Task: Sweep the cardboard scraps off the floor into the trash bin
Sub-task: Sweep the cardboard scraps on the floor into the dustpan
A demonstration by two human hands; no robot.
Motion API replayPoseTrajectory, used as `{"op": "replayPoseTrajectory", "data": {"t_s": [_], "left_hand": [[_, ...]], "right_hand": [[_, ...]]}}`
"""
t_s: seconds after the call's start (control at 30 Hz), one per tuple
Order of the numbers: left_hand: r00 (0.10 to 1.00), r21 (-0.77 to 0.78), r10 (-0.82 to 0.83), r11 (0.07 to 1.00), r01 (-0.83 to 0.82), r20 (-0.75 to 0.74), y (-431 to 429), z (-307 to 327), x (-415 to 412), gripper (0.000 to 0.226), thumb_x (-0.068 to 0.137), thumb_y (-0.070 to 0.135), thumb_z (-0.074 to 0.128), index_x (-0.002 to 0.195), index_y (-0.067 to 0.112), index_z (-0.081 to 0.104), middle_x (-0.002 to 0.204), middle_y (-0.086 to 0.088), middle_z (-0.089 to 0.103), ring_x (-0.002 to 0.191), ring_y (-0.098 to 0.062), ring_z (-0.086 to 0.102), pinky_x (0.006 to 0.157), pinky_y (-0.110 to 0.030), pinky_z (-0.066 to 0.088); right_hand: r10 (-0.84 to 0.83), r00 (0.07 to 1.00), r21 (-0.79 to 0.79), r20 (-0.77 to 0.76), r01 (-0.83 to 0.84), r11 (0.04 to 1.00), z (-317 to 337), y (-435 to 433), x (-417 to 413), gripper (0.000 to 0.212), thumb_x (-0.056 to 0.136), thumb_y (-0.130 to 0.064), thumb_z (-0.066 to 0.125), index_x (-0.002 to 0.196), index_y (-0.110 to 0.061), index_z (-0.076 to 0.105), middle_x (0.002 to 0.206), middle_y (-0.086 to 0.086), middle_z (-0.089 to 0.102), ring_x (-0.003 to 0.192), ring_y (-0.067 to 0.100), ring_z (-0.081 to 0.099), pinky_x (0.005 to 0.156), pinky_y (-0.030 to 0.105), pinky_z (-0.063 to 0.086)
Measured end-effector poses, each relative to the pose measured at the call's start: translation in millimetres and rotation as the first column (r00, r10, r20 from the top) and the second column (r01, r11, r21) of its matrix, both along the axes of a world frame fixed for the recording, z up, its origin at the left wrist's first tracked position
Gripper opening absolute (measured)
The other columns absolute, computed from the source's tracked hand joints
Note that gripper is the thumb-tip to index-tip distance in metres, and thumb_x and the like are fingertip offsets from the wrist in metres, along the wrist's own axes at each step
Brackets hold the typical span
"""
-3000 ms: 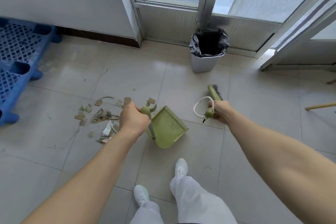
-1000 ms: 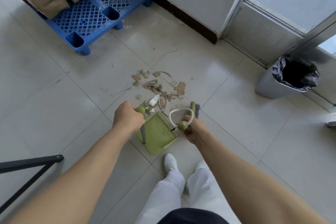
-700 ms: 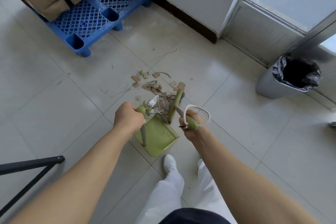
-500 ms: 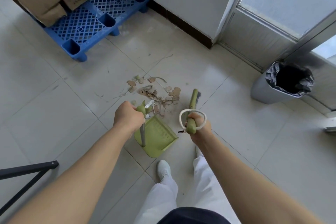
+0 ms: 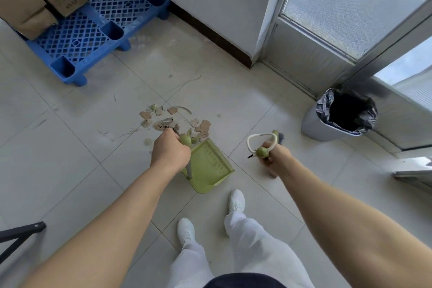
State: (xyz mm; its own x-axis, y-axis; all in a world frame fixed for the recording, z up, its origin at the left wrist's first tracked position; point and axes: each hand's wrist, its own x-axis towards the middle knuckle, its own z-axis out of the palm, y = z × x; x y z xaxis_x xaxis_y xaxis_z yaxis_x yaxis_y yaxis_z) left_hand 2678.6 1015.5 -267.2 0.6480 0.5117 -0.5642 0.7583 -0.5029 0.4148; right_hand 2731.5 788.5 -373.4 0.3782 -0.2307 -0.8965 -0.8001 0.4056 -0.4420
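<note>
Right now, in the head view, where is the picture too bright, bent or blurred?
Head view: daylight overexposes the top right corner above the frosted glass door; wide-angle distortion bends its frame and the forearms; the right hand and broom look slightly motion-blurred; the cardboard scraps stay sharp.

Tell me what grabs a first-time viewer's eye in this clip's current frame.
Two bare forearms reach into the centre: the left hand grips a green dustpan, the right hand a green broom with a white loop. Beyond the dustpan, cardboard scraps litter the tiles. A bag-lined trash bin stands right by the door; a blue pallet with boxes sits upper left.
</note>
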Motion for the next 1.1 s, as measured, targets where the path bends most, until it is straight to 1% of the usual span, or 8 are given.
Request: {"op": "replayPoseTrajectory", "data": {"t_s": [0.13, 0.23, 0.4, 0.57, 0.7, 0.8, 0.97, 1.1], "left_hand": [[0.999, 0.002, 0.033, 0.999, -0.033, 0.006, -7, 1, 9, 0.022, 0.082, -0.001, 0.060, 0.102, 0.009, 0.054, 0.098, -0.006, 0.056, 0.085, -0.024, 0.051, 0.064, -0.030, 0.039], [0.997, -0.015, 0.073, 0.997, -0.072, 0.035, -3, 4, 11, 0.023, 0.082, 0.001, 0.059, 0.104, 0.008, 0.056, 0.101, -0.006, 0.058, 0.083, -0.023, 0.052, 0.055, -0.027, 0.036], [0.984, -0.072, 0.171, 0.983, -0.167, 0.048, 18, 10, 16, 0.023, 0.079, 0.001, 0.063, 0.101, 0.006, 0.058, 0.102, -0.008, 0.061, 0.087, -0.026, 0.055, 0.063, -0.027, 0.039], [0.980, -0.096, 0.197, 0.977, -0.193, 0.032, 49, 17, 23, 0.021, 0.077, -0.005, 0.064, 0.079, 0.011, 0.051, 0.081, -0.006, 0.055, 0.069, -0.022, 0.052, 0.057, -0.027, 0.040], [0.968, -0.123, 0.249, 0.963, -0.242, 0.044, 76, 16, 25, 0.025, 0.077, -0.005, 0.063, 0.097, 0.009, 0.058, 0.095, -0.008, 0.060, 0.084, -0.025, 0.057, 0.062, -0.027, 0.042], [0.956, -0.136, 0.289, 0.950, -0.280, 0.048, 95, 14, 29, 0.028, 0.077, -0.005, 0.064, 0.099, 0.011, 0.056, 0.101, -0.008, 0.060, 0.090, -0.025, 0.057, 0.072, -0.031, 0.046], [0.947, -0.139, 0.316, 0.942, -0.307, 0.050, 114, 11, 37, 0.029, 0.079, -0.003, 0.063, 0.104, 0.008, 0.054, 0.105, -0.010, 0.058, 0.092, -0.027, 0.055, 0.071, -0.030, 0.044], [0.941, -0.124, 0.333, 0.938, -0.323, 0.066, 133, 15, 39, 0.021, 0.078, -0.002, 0.062, 0.098, 0.002, 0.059, 0.096, -0.010, 0.059, 0.085, -0.028, 0.056, 0.069, -0.031, 0.044]], "right_hand": [[0.294, 0.956, 0.052, -0.024, -0.292, 0.955, 0, 38, 1, 0.022, 0.087, 0.006, 0.048, 0.072, -0.009, 0.051, 0.057, 0.005, 0.045, 0.029, 0.011, 0.047, 0.035, 0.014, 0.040], [0.335, 0.941, 0.143, 0.045, -0.338, 0.930, 6, 60, 11, 0.019, 0.086, 0.005, 0.046, 0.077, -0.012, 0.049, 0.066, 0.002, 0.043, 0.032, 0.011, 0.047, 0.034, 0.014, 0.038], [0.351, 0.928, 0.081, 0.126, -0.362, 0.929, 13, 73, 43, 0.026, 0.085, 0.007, 0.042, 0.064, -0.008, 0.047, 0.067, 0.011, 0.043, 0.029, 0.010, 0.047, 0.032, 0.013, 0.034], [0.604, 0.795, -0.065, 0.052, -0.601, 0.796, 21, 92, 66, 0.007, 0.084, 0.000, 0.050, 0.084, -0.008, 0.052, 0.068, 0.007, 0.048, 0.050, 0.016, 0.045, 0.037, 0.016, 0.038], [0.595, 0.803, -0.089, -0.008, -0.594, 0.800, 13, 118, 88, 0.042, 0.083, 0.006, 0.046, 0.115, -0.020, 0.054, 0.055, 0.004, 0.057, 0.041, 0.015, 0.051, 0.035, 0.012, 0.040], [0.556, 0.831, 0.039, 0.022, -0.557, 0.830, 5, 152, 85, 0.063, 0.083, 0.011, 0.044, 0.138, -0.019, 0.049, 0.072, 0.003, 0.057, 0.037, 0.013, 0.056, 0.034, 0.013, 0.042], [0.647, 0.762, 0.080, 0.021, -0.646, 0.759, 12, 187, 69, 0.013, 0.082, 0.006, 0.051, 0.087, -0.005, 0.056, 0.078, 0.006, 0.050, 0.048, 0.018, 0.052, 0.035, 0.015, 0.040], [0.631, 0.771, 0.091, 0.092, -0.637, 0.765, 19, 185, 76, 0.020, 0.086, 0.004, 0.049, 0.069, -0.006, 0.049, 0.065, 0.008, 0.046, 0.038, 0.011, 0.051, 0.032, 0.014, 0.039]]}}
